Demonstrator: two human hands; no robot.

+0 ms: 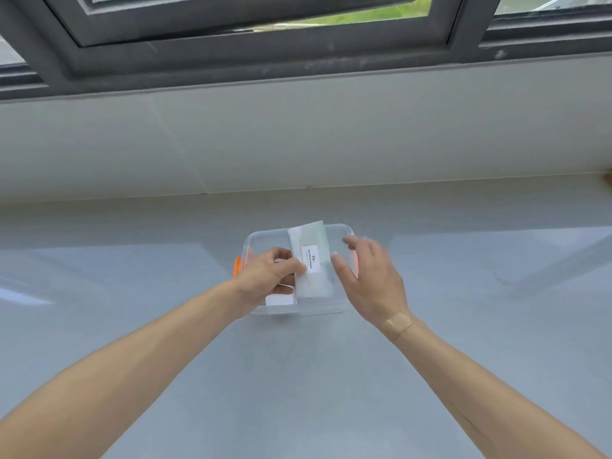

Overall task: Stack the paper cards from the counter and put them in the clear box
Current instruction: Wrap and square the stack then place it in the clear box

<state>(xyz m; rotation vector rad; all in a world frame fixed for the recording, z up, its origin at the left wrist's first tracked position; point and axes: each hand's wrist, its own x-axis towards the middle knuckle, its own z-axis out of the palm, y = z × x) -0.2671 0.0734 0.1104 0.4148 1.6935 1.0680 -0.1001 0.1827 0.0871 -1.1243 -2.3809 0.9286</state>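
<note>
**Cards held over the clear box, left hand gripping, right hand open beside them**

At the centre of the frame, the clear box (341, 233) sits on the grey counter (298, 376), its rim open to the camera; an orange latch (236, 265) shows on its left wall, partly behind the left wrist. The left hand (268, 276) reaches in from the lower left and pinches the stack of paper cards (311, 260) by its left edge, thumb on top near the small white label (310, 258), fingers curled beneath; the stack lies lengthwise up the frame, tilted slightly left, its far end over the box's back rim and its near end above the box's interior. Whether the cards rest on the box floor or hang above it cannot be told. The right hand (371, 279) comes in from the lower right, fingers spread and loose, holding nothing; its thumb tip lies just beside the stack's right edge, touching or nearly so. A tan plaster (397, 323) crosses the right wrist. Another white card (280, 299) shows inside the box, below the left hand; along the top of the frame runs a dark window frame (265, 58).
</note>
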